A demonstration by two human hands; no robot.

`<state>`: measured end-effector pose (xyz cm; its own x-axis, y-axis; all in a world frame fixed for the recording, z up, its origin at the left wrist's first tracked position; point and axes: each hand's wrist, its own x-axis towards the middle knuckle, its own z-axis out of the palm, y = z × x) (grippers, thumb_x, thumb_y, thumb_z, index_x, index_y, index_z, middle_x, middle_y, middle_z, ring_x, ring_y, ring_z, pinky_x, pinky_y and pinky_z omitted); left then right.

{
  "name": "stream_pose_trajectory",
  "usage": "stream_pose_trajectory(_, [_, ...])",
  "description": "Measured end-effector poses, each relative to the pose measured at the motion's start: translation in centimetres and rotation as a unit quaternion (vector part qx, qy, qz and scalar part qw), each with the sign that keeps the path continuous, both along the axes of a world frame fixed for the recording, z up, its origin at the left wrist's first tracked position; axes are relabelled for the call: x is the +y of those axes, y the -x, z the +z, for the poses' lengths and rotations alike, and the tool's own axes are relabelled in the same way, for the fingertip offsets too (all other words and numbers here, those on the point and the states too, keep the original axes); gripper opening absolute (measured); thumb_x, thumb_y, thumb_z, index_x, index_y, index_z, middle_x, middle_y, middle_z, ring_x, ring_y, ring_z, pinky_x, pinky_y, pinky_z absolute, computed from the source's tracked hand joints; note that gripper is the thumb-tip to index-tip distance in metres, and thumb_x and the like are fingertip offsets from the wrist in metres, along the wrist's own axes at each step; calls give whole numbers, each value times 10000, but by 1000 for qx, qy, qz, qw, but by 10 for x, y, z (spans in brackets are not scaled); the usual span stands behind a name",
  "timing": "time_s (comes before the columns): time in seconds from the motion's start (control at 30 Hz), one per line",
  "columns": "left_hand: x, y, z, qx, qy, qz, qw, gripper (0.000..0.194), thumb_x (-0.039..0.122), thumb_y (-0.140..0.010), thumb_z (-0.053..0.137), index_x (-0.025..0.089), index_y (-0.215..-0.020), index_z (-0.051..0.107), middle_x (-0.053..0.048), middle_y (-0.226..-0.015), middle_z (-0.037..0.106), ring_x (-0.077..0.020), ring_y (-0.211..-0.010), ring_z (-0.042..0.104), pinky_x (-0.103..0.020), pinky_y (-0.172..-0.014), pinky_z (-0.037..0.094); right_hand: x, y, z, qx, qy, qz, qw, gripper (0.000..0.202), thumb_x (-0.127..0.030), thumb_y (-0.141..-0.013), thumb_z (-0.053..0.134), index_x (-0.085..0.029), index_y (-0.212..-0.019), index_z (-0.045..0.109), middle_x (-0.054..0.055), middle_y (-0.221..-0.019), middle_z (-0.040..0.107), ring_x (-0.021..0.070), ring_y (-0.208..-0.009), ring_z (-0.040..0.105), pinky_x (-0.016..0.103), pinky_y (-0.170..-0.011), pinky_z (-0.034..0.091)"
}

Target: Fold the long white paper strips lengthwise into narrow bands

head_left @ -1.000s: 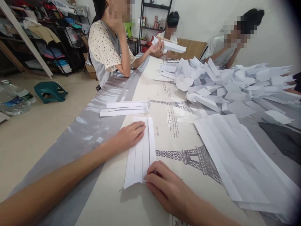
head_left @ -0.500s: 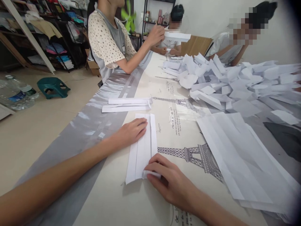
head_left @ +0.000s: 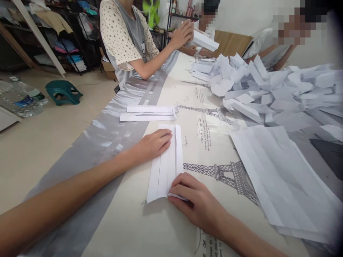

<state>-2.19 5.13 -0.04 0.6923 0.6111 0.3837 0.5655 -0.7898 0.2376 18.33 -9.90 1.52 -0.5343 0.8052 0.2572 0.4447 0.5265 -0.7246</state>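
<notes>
A white sheet of paper (head_left: pixel 164 178) with lengthwise creases and a folded-over strip along its right side lies on the printed tablecloth. My left hand (head_left: pixel 157 142) lies flat across its upper left part, fingers extended and pressing on it. At its lower right corner, my right hand (head_left: pixel 187 191) pinches the paper's near edge between thumb and fingers. That corner is partly hidden by the fingers. Just beyond my left hand are folded paper strips (head_left: pixel 147 116), lying side by side.
A stack of creased white sheets (head_left: pixel 281 178) lies to the right. Behind it spreads a big heap of folded paper pieces (head_left: pixel 268 89). Across the table, a co-worker's hand (head_left: pixel 183 35) holds a folded paper strip (head_left: pixel 205 40). A green stool (head_left: pixel 63 92) stands on the floor at left.
The camera view has shifted slightly. My right hand's fingers have closed down lower on the paper's corner, while my left hand stays on the sheet. The co-worker's paper strip has tilted downward.
</notes>
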Motion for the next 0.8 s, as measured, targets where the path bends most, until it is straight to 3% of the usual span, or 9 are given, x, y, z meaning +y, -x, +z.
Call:
stream_pose_trajectory(0.3, [-3,0,3,-7,-10,-3,1000,317,243,-1080,370,142,-1247,621,-121,-1350,628,-229,-1216,631,-382,-1020,559,3,1,4,-32,7,6,999,206,-153,-1011,523,-183,-869,670,50,-870,586,181,-800,551,305,-675,486])
stream_pose_trajectory(0.47, [-1,0,1,-5,5,-3,1000,325,257,-1080,366,150,-1244,626,-121,-1364,619,-238,-1237,618,-406,-1037,549,4,-1,7,-18,59,7,998,147,-173,-984,585,-194,-879,686,26,-857,611,154,-746,570,283,-643,480])
stream_pose_trajectory(0.8, [1,-1,1,-8,3,-7,1000,309,257,-1067,380,156,-1175,651,-115,-1344,626,-240,-1221,621,-402,-1023,553,0,4,10,-68,65,-19,995,154,-133,-980,558,-197,-890,666,40,-899,621,186,-820,588,315,-696,496])
